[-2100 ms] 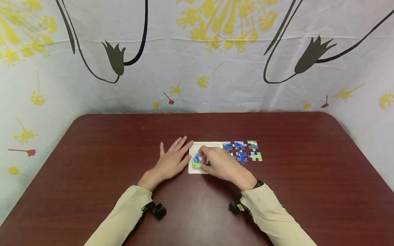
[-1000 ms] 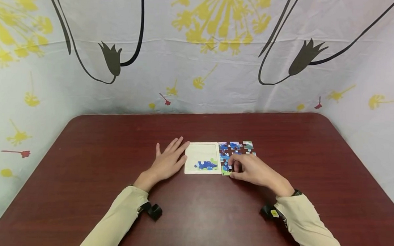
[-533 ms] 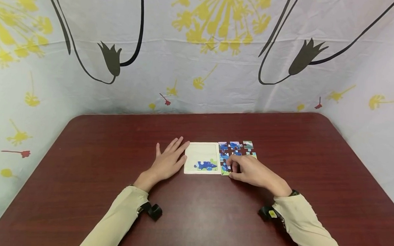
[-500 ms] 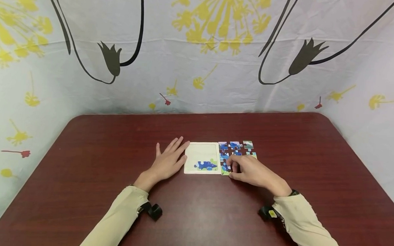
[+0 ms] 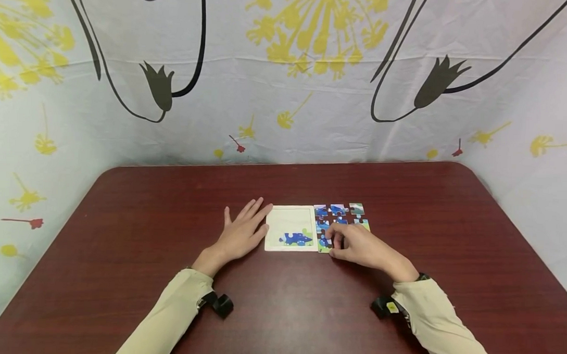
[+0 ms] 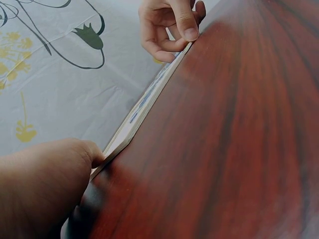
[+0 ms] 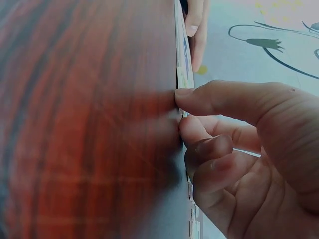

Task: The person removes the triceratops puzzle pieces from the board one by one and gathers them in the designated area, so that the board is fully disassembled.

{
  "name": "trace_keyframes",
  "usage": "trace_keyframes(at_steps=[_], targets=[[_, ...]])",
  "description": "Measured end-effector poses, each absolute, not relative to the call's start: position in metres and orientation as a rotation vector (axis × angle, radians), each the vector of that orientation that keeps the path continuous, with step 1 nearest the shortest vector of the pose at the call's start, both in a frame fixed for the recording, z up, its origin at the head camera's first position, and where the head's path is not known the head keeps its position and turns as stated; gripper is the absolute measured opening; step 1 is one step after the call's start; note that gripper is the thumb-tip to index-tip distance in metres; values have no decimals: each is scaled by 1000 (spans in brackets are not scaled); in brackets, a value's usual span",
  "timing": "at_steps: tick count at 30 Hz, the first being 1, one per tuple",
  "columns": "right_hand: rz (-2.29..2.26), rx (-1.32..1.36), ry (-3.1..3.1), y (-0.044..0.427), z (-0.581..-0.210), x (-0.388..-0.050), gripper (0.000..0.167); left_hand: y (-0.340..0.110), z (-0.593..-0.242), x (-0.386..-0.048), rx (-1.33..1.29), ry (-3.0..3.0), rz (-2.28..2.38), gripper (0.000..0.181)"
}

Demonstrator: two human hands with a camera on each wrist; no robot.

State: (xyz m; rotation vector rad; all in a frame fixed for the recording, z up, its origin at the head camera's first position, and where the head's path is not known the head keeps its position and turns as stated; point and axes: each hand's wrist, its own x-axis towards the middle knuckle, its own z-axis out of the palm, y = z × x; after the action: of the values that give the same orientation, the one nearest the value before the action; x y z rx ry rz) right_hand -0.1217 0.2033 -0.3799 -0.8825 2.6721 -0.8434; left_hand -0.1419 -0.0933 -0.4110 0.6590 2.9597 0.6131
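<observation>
My left hand (image 5: 239, 235) lies flat with fingers spread, its thumb and index fingertip touching the left edge of a pale square puzzle tray (image 5: 269, 226). Blue and green jigsaw pieces (image 5: 297, 238) sit joined in the tray's lower right part. To the tray's right, my right hand (image 5: 363, 246) has thumb and index finger curled at a blue-green jigsaw piece (image 5: 324, 245), pinching its edge down on the table. The right wrist view shows the thumb (image 7: 214, 97) and bent fingers along the edges of the pieces. The right hand partly hides the loose pieces behind it.
Several loose jigsaw pieces (image 5: 337, 209) lie in rows against the tray's right side. Everything rests on a dark red-brown wooden table (image 5: 170, 204). A white cloth (image 5: 181, 137) with printed flowers hangs behind it. Black wrist cameras (image 5: 222, 305) sit below both cuffs.
My right hand has moved right from over the tray, bringing the blue-green jigsaw piece out beside it, then shifted slightly left with it. The left hand keeps its place at the tray.
</observation>
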Motion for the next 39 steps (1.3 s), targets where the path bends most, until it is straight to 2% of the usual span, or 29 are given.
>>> trace_keyframes(at_steps=[8, 16, 39], targets=[[-849, -871, 2685, 201, -379, -120, 19, -93, -412, -142, 666, 2961, 620, 54], [-872, -830, 2681, 200, -379, -117, 27, -93, -412, -142, 665, 2961, 611, 54], [-822, -882, 2711, 193, -376, -117, 17, -93, -414, -143, 663, 2965, 605, 54]])
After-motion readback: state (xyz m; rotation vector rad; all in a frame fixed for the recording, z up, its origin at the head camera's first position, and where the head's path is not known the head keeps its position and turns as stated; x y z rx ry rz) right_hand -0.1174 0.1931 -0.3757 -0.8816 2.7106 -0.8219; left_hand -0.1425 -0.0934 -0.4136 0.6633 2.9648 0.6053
